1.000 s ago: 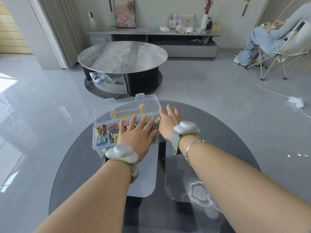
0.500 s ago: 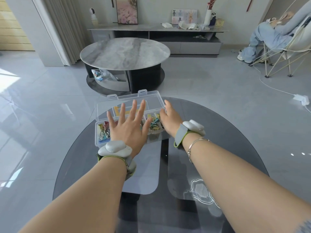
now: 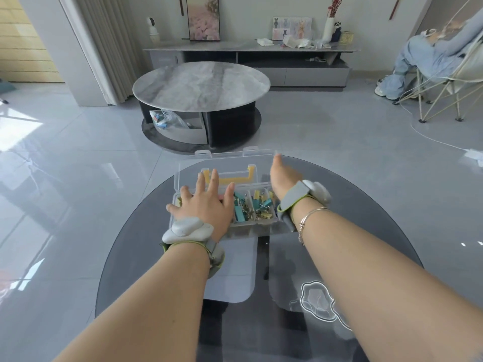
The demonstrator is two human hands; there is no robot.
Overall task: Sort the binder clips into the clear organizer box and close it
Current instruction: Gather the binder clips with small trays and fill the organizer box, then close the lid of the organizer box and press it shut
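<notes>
A clear organizer box (image 3: 264,222) stands on the dark glass table (image 3: 366,205), its compartments filled with teal, yellow and gold binder clips (image 3: 254,206). Its clear lid (image 3: 224,163) stands raised at the back, with a yellow handle behind it. My left hand (image 3: 206,202) is spread flat over the box's left compartments, fingers straight. My right hand (image 3: 283,175) reaches along the box's right side up to the lid's right edge; its fingers are blurred.
Beyond the glass table stands a round marble coffee table (image 3: 201,84) on the tiled floor. A person sits in a folding chair (image 3: 444,74) at the far right. A white cable and power strip (image 3: 473,154) lie on the floor to the right.
Both hands have moved farther forward over the box. My right hand has reached up to the lid's right edge. The lid still stands raised.
</notes>
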